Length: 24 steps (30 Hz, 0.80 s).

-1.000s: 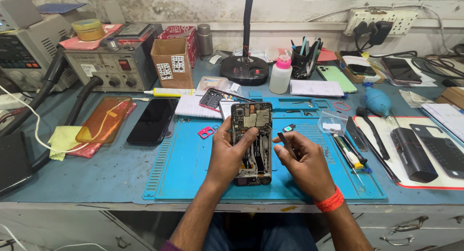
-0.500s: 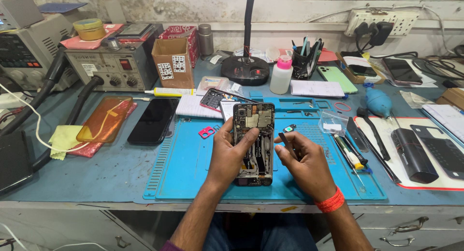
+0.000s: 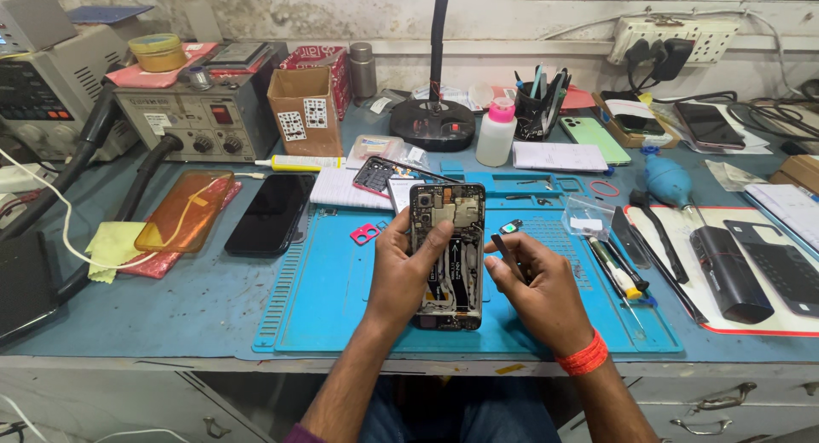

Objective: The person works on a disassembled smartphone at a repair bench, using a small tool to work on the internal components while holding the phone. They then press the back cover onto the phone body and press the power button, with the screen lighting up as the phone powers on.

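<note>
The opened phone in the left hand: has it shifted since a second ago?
No, barely: the opened phone, held by the left hand, lies at the same spot over the blue mat, below the lamp base.

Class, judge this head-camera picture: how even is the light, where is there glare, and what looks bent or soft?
Head view: light even, shadows faint; slight sheen on the black phone; bench edges bow, wide-lens distortion; opened phone and both hands sharp.

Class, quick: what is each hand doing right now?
Left hand: closed round the opened black smartphone with exposed circuit boards.
Right hand: fingers pinched on thin dark tweezers.
</note>
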Each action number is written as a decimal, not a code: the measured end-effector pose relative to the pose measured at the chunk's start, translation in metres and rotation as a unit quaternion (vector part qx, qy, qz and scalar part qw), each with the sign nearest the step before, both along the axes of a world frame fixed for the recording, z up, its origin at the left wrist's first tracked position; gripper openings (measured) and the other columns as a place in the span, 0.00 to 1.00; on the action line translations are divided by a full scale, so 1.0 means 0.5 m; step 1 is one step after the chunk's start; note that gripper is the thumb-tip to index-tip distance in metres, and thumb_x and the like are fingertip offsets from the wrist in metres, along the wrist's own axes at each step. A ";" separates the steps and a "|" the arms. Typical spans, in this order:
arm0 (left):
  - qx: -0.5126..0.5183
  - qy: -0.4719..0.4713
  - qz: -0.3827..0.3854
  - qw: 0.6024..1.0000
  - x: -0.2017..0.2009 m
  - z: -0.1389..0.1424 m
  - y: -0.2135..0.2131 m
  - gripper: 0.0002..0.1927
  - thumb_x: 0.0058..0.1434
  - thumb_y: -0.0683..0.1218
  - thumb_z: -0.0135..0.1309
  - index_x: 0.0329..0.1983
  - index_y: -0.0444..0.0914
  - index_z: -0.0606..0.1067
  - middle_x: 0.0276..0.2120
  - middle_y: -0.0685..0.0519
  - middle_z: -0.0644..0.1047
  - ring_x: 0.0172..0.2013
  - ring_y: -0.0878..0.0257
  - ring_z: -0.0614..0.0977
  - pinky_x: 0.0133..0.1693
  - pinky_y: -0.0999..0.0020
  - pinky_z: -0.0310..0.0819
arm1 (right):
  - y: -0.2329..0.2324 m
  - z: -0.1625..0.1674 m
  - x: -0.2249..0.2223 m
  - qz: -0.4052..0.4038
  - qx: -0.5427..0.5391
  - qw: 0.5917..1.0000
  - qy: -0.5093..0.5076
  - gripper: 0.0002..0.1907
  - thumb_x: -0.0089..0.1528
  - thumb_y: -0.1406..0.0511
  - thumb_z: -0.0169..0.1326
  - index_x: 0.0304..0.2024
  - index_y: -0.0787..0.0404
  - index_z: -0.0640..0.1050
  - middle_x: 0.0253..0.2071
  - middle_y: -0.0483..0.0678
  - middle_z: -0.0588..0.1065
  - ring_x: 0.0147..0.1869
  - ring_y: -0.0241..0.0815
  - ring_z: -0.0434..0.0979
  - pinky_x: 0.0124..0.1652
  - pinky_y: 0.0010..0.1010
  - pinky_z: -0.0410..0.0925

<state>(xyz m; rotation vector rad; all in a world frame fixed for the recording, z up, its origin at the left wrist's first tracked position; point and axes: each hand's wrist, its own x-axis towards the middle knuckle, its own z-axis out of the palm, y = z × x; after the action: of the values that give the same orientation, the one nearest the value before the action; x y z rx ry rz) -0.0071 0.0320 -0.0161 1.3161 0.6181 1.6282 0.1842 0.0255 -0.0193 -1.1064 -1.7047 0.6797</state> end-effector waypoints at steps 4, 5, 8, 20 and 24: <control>0.000 -0.015 0.012 1.000 0.002 0.001 0.002 0.14 0.69 0.49 0.56 0.49 0.33 0.78 0.38 0.53 0.83 0.37 0.71 0.83 0.39 0.72 0.79 | 0.000 0.000 0.001 0.003 -0.007 1.000 0.000 0.09 0.63 0.64 0.58 0.42 0.62 0.80 0.20 0.37 0.67 0.26 0.27 0.63 0.26 0.23 0.60; 0.004 -0.018 0.012 1.000 0.003 0.001 0.002 0.14 0.69 0.49 0.56 0.49 0.34 0.78 0.38 0.53 0.83 0.37 0.71 0.83 0.39 0.73 0.79 | 0.001 0.000 0.001 0.000 -0.009 1.000 -0.002 0.09 0.63 0.64 0.58 0.42 0.62 0.80 0.20 0.37 0.66 0.26 0.27 0.62 0.26 0.23 0.60; 0.015 -0.024 0.011 1.000 0.003 -0.001 0.001 0.14 0.70 0.49 0.56 0.49 0.34 0.78 0.38 0.54 0.83 0.37 0.72 0.82 0.40 0.73 0.79 | 0.000 -0.001 0.000 -0.002 -0.013 1.000 -0.003 0.09 0.63 0.64 0.58 0.42 0.62 0.80 0.20 0.37 0.66 0.26 0.27 0.62 0.26 0.23 0.59; 0.016 -0.011 0.020 1.000 0.003 0.002 0.001 0.17 0.69 0.51 0.55 0.53 0.35 0.78 0.38 0.54 0.84 0.37 0.71 0.83 0.39 0.74 0.80 | 0.002 -0.003 0.001 0.007 -0.011 1.000 0.004 0.08 0.63 0.64 0.58 0.42 0.62 0.80 0.21 0.36 0.65 0.27 0.26 0.62 0.26 0.22 0.59; 0.022 -0.007 0.019 1.000 0.002 0.001 0.001 0.17 0.69 0.51 0.55 0.52 0.34 0.78 0.37 0.53 0.83 0.37 0.71 0.84 0.38 0.73 0.81 | 0.002 -0.002 0.001 0.008 -0.017 1.000 0.002 0.09 0.63 0.64 0.58 0.42 0.62 0.80 0.21 0.36 0.67 0.26 0.26 0.62 0.26 0.22 0.59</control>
<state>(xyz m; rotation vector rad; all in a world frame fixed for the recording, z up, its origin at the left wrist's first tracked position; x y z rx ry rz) -0.0059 0.0324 -0.0156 1.3296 0.6054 1.6890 0.1849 0.0264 -0.0202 -1.1161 -1.7044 0.7232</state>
